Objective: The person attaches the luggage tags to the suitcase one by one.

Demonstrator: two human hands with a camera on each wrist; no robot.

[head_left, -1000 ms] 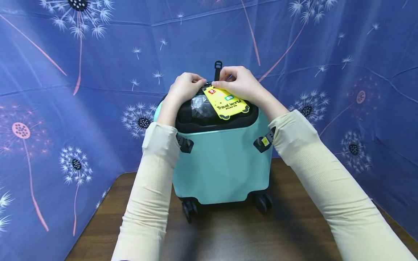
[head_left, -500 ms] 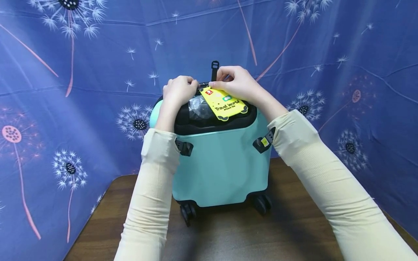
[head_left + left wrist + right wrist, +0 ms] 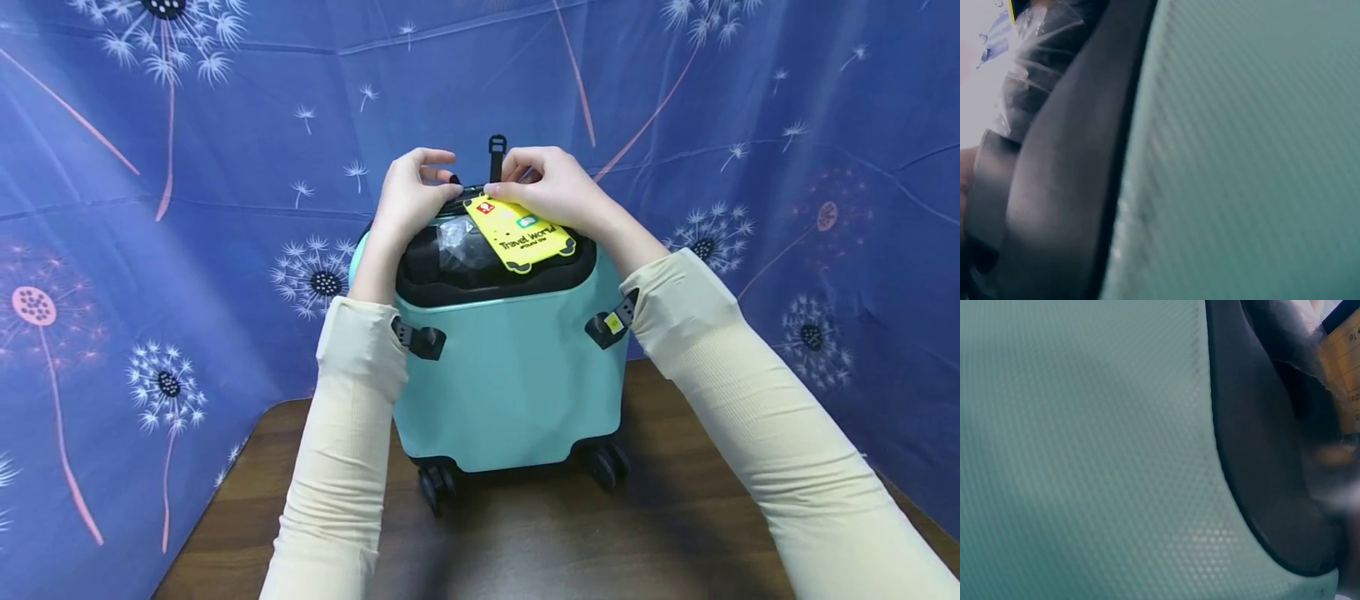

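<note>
The teal suitcase stands upright in front of you, its black top panel between your hands. Your right hand has its thumb and curled fingers together, clamped on the black buckle strap that rises above the suitcase's top. The yellow luggage tag, printed "Travel World", slants across the suitcase's top panel just below that grip. Your left hand is at the suitcase's top edge, index finger lifted apart from the thumb; whether the other fingertips clamp anything, you cannot tell. Clear plastic wrap covers part of the suitcase's top, beside the tag. Beneath the suitcase's caster wheels is the wooden table; behind the suitcase hangs a blue dandelion-print cloth.
</note>
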